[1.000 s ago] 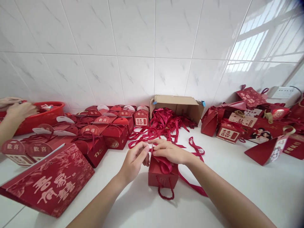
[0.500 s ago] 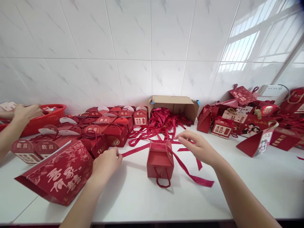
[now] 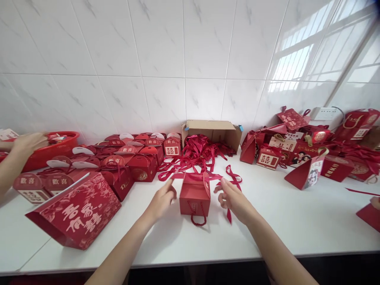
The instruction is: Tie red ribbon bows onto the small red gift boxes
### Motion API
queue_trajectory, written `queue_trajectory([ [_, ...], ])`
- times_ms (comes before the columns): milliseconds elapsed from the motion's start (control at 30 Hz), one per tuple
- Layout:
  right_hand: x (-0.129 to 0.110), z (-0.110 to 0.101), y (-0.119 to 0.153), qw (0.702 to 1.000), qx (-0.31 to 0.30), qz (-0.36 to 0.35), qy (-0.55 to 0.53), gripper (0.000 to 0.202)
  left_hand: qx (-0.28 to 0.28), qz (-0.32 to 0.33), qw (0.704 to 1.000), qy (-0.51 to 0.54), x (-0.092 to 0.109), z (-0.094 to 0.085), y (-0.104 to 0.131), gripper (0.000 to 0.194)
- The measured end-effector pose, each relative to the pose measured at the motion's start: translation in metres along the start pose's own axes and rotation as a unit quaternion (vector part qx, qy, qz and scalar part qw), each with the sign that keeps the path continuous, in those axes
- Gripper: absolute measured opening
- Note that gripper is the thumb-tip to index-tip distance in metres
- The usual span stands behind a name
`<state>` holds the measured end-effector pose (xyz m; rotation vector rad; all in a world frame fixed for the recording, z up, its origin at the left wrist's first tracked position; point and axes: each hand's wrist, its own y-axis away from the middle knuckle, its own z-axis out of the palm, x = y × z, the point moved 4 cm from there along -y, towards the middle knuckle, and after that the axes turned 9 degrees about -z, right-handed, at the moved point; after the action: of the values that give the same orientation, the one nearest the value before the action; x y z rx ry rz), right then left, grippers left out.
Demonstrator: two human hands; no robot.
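Observation:
A small red box (image 3: 194,200) with a twisted cord handle stands on the table in front of me, between my hands. Dark red ribbon (image 3: 214,177) crosses its top and runs out on both sides. My left hand (image 3: 162,198) is at the box's left, its thumb and index finger pinched on the ribbon's blurred left part. To the right, my right hand (image 3: 234,200) has curled fingers closed on the other part, and a ribbon tail hangs below them.
Loose ribbons spill from a cardboard box (image 3: 212,125) at the wall. Rows of red boxes (image 3: 144,168) and a large box (image 3: 77,211) stand left; more boxes (image 3: 304,172) stand right. Another person's hand (image 3: 29,144) is over a red basin (image 3: 63,143). Another hand (image 3: 375,202) touches a box at the right edge.
My left hand has moved right, closer to the box. My right hand has come down and closed on the ribbon. Another hand with a red box has appeared at the right edge.

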<state>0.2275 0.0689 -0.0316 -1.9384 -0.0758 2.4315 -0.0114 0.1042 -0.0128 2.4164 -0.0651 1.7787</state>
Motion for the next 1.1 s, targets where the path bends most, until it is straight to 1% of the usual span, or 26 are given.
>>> queue_trajectory([
  [33, -0.001, -0.001, -0.004, 0.996, 0.030, -0.005, -0.081, 0.041, -0.011, -0.003, 0.996, 0.085, 0.004, -0.001, -0.004, 0.038],
  [67, -0.002, -0.001, -0.008, 0.986, 0.055, -0.004, -0.156, 0.039, -0.026, -0.008, 0.984, 0.174, 0.010, -0.001, -0.006, 0.036],
  [100, -0.003, 0.000, -0.011, 0.972, 0.075, 0.001, -0.221, 0.035, -0.041, -0.018, 0.963, 0.264, 0.015, 0.000, -0.007, 0.031],
  [133, -0.004, 0.001, -0.013, 0.957, 0.094, 0.008, -0.274, 0.031, -0.049, -0.036, 0.934, 0.352, 0.020, 0.000, -0.007, 0.025],
  [167, -0.005, 0.003, -0.015, 0.942, 0.112, 0.015, -0.316, 0.026, -0.044, -0.059, 0.905, 0.420, 0.024, 0.000, -0.007, 0.018],
  [200, -0.006, 0.004, -0.016, 0.928, 0.131, 0.021, -0.349, 0.020, -0.028, -0.082, 0.885, 0.458, 0.026, 0.000, -0.007, 0.013],
  [267, -0.006, 0.004, -0.018, 0.908, 0.163, 0.024, -0.386, 0.009, 0.018, -0.114, 0.863, 0.491, 0.025, 0.000, -0.006, 0.012],
  [333, -0.003, 0.004, -0.017, 0.900, 0.184, 0.022, -0.395, 0.005, 0.050, -0.129, 0.854, 0.502, 0.019, 0.000, -0.006, 0.014],
  [433, 0.005, 0.003, -0.013, 0.902, 0.195, 0.022, -0.385, 0.006, 0.070, -0.147, 0.847, 0.506, 0.007, 0.001, -0.003, 0.016],
  [500, 0.009, 0.003, -0.010, 0.906, 0.199, 0.014, -0.375, 0.007, 0.079, -0.152, 0.846, 0.505, 0.000, 0.001, 0.000, 0.018],
  [567, 0.008, 0.002, -0.007, 0.910, 0.200, -0.007, -0.364, 0.013, 0.091, -0.143, 0.847, 0.505, -0.002, -0.002, 0.004, 0.023],
  [600, 0.005, 0.001, -0.007, 0.915, 0.197, -0.027, -0.351, 0.017, 0.100, -0.128, 0.850, 0.502, -0.001, -0.004, 0.005, 0.026],
  [667, -0.004, -0.001, -0.008, 0.931, 0.185, -0.079, -0.306, 0.025, 0.124, -0.065, 0.868, 0.477, 0.008, -0.011, 0.006, 0.024],
  [733, -0.019, -0.004, -0.011, 0.945, 0.166, -0.140, -0.244, 0.030, 0.148, 0.024, 0.892, 0.427, 0.023, -0.019, 0.007, 0.019],
  [800, -0.036, -0.006, -0.014, 0.951, 0.158, -0.193, -0.182, 0.032, 0.178, 0.097, 0.906, 0.371, 0.040, -0.026, 0.007, 0.025],
  [867, -0.055, -0.006, -0.016, 0.950, 0.161, -0.242, -0.118, 0.031, 0.203, 0.139, 0.912, 0.329, 0.057, -0.031, 0.007, 0.032],
  [900, -0.064, -0.005, -0.018, 0.948, 0.161, -0.261, -0.086, 0.031, 0.208, 0.157, 0.917, 0.303, 0.066, -0.032, 0.006, 0.035],
  [967, -0.082, 0.001, -0.021, 0.946, 0.143, -0.288, -0.035, 0.031, 0.191, 0.195, 0.933, 0.236, 0.086, -0.031, 0.005, 0.037],
  [1033, -0.097, 0.010, -0.026, 0.945, 0.102, -0.310, -0.001, 0.032, 0.156, 0.225, 0.948, 0.161, 0.104, -0.026, 0.005, 0.039],
  [1100, -0.111, 0.020, -0.032, 0.941, 0.063, -0.332, 0.017, 0.032, 0.130, 0.239, 0.955, 0.119, 0.117, -0.020, 0.005, 0.040],
])
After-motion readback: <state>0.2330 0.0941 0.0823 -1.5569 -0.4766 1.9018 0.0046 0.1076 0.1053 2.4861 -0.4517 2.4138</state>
